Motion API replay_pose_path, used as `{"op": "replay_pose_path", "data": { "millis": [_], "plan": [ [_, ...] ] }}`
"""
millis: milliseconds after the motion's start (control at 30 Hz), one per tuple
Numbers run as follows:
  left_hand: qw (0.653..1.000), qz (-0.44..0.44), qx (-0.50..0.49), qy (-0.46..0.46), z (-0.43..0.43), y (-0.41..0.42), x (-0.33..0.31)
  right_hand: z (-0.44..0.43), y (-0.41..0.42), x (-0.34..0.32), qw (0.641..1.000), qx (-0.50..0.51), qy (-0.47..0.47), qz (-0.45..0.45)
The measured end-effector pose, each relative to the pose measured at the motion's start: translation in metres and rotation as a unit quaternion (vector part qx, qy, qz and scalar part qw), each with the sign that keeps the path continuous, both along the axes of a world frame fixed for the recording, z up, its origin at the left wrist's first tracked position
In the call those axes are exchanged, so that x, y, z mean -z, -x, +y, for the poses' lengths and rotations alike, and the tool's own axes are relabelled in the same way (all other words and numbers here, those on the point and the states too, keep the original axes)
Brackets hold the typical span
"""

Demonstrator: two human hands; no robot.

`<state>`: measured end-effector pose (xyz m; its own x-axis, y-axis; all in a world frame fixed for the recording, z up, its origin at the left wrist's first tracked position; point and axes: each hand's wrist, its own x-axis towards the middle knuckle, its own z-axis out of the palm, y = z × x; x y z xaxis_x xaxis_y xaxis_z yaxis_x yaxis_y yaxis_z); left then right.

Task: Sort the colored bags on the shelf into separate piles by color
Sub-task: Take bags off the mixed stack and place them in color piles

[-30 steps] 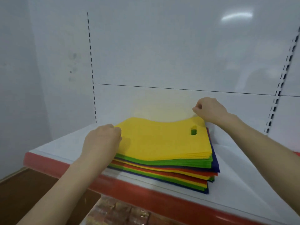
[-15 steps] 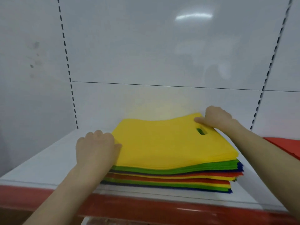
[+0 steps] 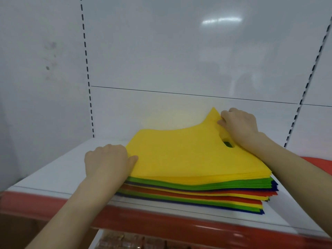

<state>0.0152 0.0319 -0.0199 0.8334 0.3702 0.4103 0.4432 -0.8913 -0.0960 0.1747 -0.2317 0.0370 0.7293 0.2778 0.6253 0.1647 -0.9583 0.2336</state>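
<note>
Here, in the head view, the right hand [image 3: 239,126] pinches the raised far corner of the top yellow bag [image 3: 179,155], likely to peel it off the mixed stack [image 3: 197,193] on the white shelf [image 3: 53,173]. The left hand [image 3: 106,160] steadies the left edge, thumb on top; fingers hidden, grip unclear.

A stack of bags [image 3: 197,191] lies on a shelf [image 3: 59,169] before the back panel [image 3: 161,112], left hand [image 3: 107,162] gripping the stack's left edge, right hand [image 3: 239,124] pinching the top bag's [image 3: 179,155] far right corner.
</note>
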Motion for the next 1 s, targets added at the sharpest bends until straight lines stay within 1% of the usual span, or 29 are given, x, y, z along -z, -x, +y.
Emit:
{"op": "replay_pose_path", "data": {
  "millis": [133, 200, 300, 367, 433, 567, 633, 733, 867, 1000],
  "plan": [
    [0.999, -0.052, -0.001, 0.001, 0.006, 0.012, 0.003, 0.006, 0.009, -0.006, 0.995, -0.040, -0.083, -0.027],
    [0.997, -0.080, 0.001, 0.010, 0.006, 0.020, 0.002, 0.009, 0.013, -0.009, 0.987, -0.056, -0.152, -0.013],
    [0.986, -0.156, 0.045, 0.043, 0.011, 0.027, 0.005, 0.009, 0.020, -0.012, 0.956, -0.086, -0.278, 0.041],
    [0.974, -0.197, 0.070, 0.084, 0.013, 0.033, 0.006, 0.006, 0.026, -0.014, 0.936, -0.105, -0.330, 0.053],
    [0.966, -0.217, 0.076, 0.114, 0.013, 0.038, 0.009, -0.001, 0.035, -0.015, 0.919, -0.115, -0.374, 0.046],
    [0.944, -0.266, 0.122, 0.154, 0.006, 0.044, 0.012, -0.022, 0.059, -0.010, 0.876, -0.115, -0.469, 0.014],
    [0.938, -0.266, 0.143, 0.171, -0.003, 0.046, 0.012, -0.037, 0.070, -0.007, 0.866, -0.104, -0.490, -0.003],
    [0.933, -0.258, 0.169, 0.186, -0.024, 0.048, 0.006, -0.065, 0.087, -0.005, 0.860, -0.086, -0.503, -0.026],
    [0.922, -0.249, 0.225, 0.194, -0.065, 0.048, -0.004, -0.116, 0.111, -0.001, 0.858, -0.055, -0.507, -0.059],
    [0.914, -0.234, 0.274, 0.185, -0.124, 0.043, -0.010, -0.182, 0.134, 0.006, 0.862, -0.012, -0.499, -0.092]
  ]
}}
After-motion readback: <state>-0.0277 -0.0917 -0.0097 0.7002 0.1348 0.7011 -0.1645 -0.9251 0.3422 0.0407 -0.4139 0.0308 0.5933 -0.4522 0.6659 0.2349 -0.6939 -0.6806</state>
